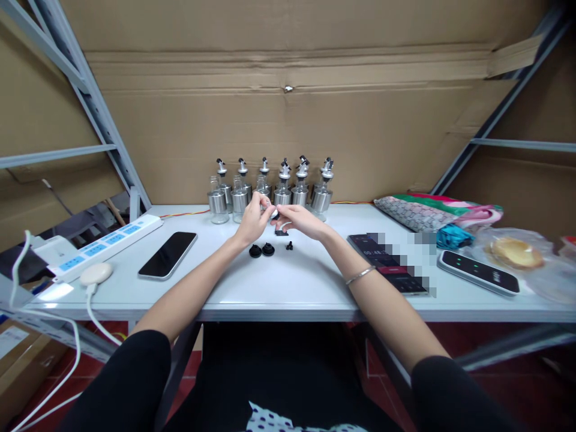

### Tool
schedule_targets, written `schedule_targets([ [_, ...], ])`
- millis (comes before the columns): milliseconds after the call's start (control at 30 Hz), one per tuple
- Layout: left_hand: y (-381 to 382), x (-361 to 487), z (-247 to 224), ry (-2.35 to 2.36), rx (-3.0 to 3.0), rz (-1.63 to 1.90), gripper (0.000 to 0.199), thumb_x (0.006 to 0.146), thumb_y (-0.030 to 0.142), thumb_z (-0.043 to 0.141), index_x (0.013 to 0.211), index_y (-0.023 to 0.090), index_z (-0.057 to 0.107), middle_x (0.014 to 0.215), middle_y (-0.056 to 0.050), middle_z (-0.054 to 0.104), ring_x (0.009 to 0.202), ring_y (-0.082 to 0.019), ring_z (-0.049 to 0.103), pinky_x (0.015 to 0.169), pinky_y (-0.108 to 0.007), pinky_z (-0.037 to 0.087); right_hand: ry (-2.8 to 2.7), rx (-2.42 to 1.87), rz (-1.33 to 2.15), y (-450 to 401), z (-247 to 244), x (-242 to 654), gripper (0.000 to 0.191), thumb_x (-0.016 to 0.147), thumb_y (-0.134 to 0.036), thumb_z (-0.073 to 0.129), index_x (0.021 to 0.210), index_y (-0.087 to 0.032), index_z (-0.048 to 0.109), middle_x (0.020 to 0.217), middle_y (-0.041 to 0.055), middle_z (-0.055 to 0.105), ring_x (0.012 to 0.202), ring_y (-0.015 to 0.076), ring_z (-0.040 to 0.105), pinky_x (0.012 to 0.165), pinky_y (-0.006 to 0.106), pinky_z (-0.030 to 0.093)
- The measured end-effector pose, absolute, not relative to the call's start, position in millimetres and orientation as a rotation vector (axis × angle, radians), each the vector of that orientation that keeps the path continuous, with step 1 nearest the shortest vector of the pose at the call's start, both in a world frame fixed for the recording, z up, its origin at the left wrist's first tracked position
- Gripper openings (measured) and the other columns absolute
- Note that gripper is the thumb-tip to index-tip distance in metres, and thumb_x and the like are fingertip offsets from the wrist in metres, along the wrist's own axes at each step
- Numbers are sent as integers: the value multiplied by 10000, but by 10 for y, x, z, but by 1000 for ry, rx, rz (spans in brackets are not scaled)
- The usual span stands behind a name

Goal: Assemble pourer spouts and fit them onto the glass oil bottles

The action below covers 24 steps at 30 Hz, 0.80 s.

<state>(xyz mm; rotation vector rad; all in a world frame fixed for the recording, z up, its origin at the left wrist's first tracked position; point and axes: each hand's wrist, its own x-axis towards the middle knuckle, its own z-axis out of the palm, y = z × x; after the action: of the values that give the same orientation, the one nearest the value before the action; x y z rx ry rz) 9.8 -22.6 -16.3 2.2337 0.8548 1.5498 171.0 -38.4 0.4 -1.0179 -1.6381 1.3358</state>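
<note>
Above the white table (pixel 279 288), my two hands meet in front of a group of bottles. My left hand (pixel 255 219) has its fingers closed on a small silver and black pourer top (pixel 274 213). The fingers of my right hand (pixel 300 219) close on the same piece from the other side and hide part of it. Below my hands lie two round black stoppers (pixel 268 249), side by side. Small black parts (pixel 289 246) lie to their right, and more black pieces (pixel 282 233) sit just under my right hand.
Several glass and steel bottles (pixel 218 204) stand behind my hands, some with pourers, some open-necked. A phone (pixel 168 255) and power strip (pixel 108 246) lie left. Rightward are a phone showing a timer (pixel 382 258), a white device (pixel 478 273), and a patterned bag (pixel 427 213).
</note>
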Motion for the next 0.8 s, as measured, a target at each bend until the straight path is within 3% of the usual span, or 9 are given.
schedule_targets([
  [133,-220,78,-164,837,2333,1568,106,859,232,489,872,191,392,875,-28,521,820,-129,544,746,-263,469,-1495,-929,1373,-373,-27,1679,352,736,-475,677,751,-153,537,601,-13,574,595,86,549,540,192,439],
  [367,-224,17,-149,753,2706,1367,329,797,249,641,1078,158,497,1030,-83,547,942,-179,560,854,-332,470,-1400,-833,1307,-349,-57,1659,525,558,-578,750,685,-186,426,504,-85,490,464,42,440,452,173,328],
  [533,-180,-32,-90,697,2648,1378,322,759,231,680,1031,141,533,986,-71,603,897,-167,598,813,-306,491,-1413,-778,1353,-379,-33,1650,457,594,-509,758,748,-171,492,549,-61,541,508,57,489,513,200,379],
  [800,-191,-136,92,862,2637,1159,314,726,424,668,868,145,643,870,-61,682,800,-185,613,739,-290,455,-1371,-754,1460,-367,-65,1596,360,626,-429,755,720,-160,535,533,-47,540,502,66,491,522,212,384],
])
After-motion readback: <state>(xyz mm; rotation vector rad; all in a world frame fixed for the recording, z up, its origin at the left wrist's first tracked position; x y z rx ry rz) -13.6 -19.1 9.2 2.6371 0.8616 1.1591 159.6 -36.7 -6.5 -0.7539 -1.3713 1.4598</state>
